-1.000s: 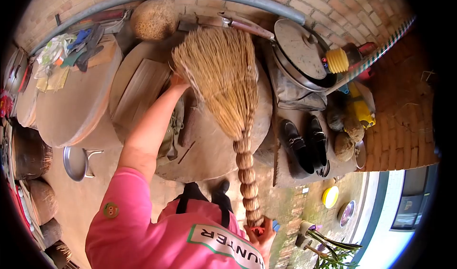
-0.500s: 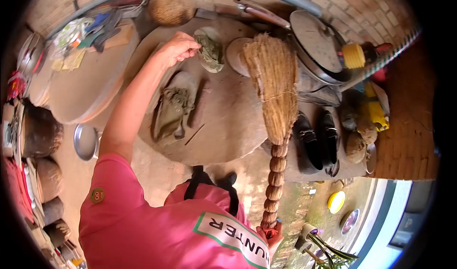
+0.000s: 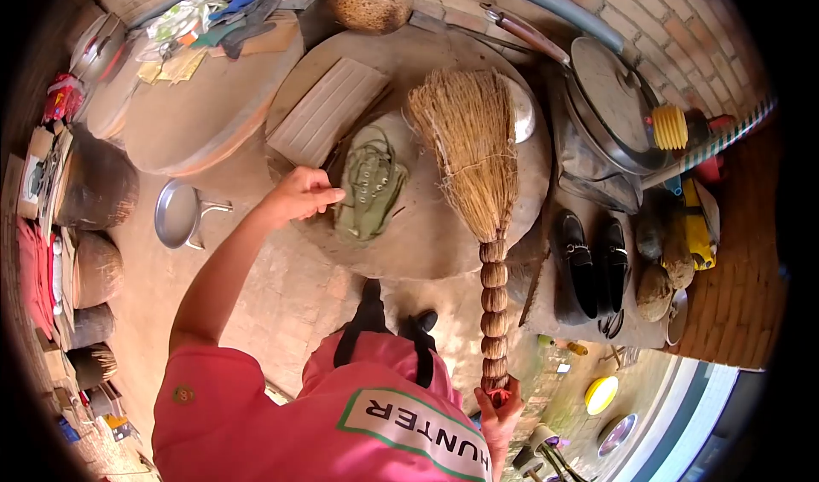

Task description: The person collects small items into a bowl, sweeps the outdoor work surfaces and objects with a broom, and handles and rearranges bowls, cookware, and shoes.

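My right hand (image 3: 501, 412) is wrapped round the red-tied end of a straw broom (image 3: 469, 158) with a bound, knobbly handle. Its bristle head lies over the right part of a round slab (image 3: 409, 260). My left hand (image 3: 300, 197) is closed, with its fingertips just beside a green canvas shoe (image 3: 371, 188); nothing shows between the fingers. That shoe lies on the slab, its eyelets facing up. Behind it rests a ridged grey board (image 3: 328, 111). A pale rounded thing (image 3: 521, 111) is partly hidden behind the bristles.
A lidded pan (image 3: 589, 98) and black shoes (image 3: 593, 264) stand to the right. At the left are another round slab (image 3: 196, 115) with cloths on it and a metal pan (image 3: 177, 213) on the floor. A round woven thing (image 3: 369, 2) sits by the brick wall.
My left hand has come back toward me, from the far shoe to beside the near one. The broom head has shifted left across the slab and hides the far shoe's spot. The view has turned.
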A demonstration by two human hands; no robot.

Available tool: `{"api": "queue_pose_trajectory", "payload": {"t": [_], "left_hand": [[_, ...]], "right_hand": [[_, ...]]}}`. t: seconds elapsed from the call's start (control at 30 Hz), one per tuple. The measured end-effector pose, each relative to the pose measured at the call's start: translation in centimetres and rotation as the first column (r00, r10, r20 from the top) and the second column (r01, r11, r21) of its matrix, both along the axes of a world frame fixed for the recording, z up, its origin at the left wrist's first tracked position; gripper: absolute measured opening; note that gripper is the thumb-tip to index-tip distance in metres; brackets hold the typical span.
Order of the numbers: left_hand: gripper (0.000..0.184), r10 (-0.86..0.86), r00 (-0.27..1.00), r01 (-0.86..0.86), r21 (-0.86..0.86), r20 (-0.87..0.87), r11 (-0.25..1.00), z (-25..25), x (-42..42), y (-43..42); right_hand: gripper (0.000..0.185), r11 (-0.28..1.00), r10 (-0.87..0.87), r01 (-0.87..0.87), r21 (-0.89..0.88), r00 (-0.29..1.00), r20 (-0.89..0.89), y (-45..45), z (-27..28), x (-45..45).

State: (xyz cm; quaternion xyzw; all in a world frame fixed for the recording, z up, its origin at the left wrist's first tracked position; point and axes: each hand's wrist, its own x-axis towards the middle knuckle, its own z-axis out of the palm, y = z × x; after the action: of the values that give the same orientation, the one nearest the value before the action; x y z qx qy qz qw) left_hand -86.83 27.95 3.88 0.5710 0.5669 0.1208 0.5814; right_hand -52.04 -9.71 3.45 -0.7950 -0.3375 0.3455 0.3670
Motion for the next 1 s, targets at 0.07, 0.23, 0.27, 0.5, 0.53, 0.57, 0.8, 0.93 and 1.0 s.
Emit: {"api": "queue_pose_trajectory", "payload": {"t": [0.07, 0.23, 0.27, 0.5, 0.53, 0.57, 0.8, 0.93, 1.0], "left_hand": [[0.031, 0.050, 0.984, 0.033, 0.446, -0.173, 0.894, -1.2, 0.0, -1.1], [0.037, 0.231, 0.945, 0.017, 0.740, -0.231, 0.672, 1.2, 2.3, -5.0], [0.035, 0.247, 0.940, 0.037, 0.793, -0.234, 0.608, 0.8, 2.7, -5.6], [0.038, 0.362, 0.896, -0.015, 0.798, -0.256, 0.602, -3.0, 4.1, -3.5], [0.039, 0.351, 0.901, -0.024, 0.779, -0.255, 0.627, -3.1, 4.0, -2.8], [0.041, 0.358, 0.895, -0.044, 0.748, -0.264, 0.662, -3.1, 4.0, -2.3], [0.043, 0.359, 0.883, -0.061, 0.683, -0.303, 0.728, -2.2, 3.4, 0.6], [0.055, 0.273, 0.873, -0.016, 0.537, -0.403, 0.844, -2.1, 3.4, 0.8], [0.064, 0.266, 0.874, -0.032, 0.500, -0.405, 0.865, -1.6, 3.7, 0.6]], "right_hand": [[0.042, 1.000, 0.016, -0.016, 0.002, 1.000, 0.005, 0.2, 0.7, 0.1], [0.041, 0.999, 0.035, -0.035, -0.027, 0.999, -0.022, -0.7, -0.5, 0.7], [0.040, 0.999, 0.027, -0.028, -0.025, 0.999, -0.035, -0.9, -0.8, 0.8], [0.037, 0.999, 0.009, -0.007, 0.042, 0.999, -0.035, -1.0, -1.2, 0.9], [0.037, 0.999, -0.004, 0.005, 0.043, 0.999, -0.042, -1.1, -1.3, 1.1], [0.039, 0.999, 0.006, -0.005, 0.044, 1.000, -0.027, -1.7, -2.4, 1.6], [0.040, 0.998, -0.012, 0.015, 0.066, 0.999, -0.036, -1.2, -1.9, 1.3], [0.038, 1.000, -0.013, 0.014, 0.018, 0.998, -0.057, -1.3, -2.3, 1.5], [0.038, 0.999, -0.013, 0.015, 0.031, 0.999, -0.044, -0.8, -2.2, 1.2]]}}
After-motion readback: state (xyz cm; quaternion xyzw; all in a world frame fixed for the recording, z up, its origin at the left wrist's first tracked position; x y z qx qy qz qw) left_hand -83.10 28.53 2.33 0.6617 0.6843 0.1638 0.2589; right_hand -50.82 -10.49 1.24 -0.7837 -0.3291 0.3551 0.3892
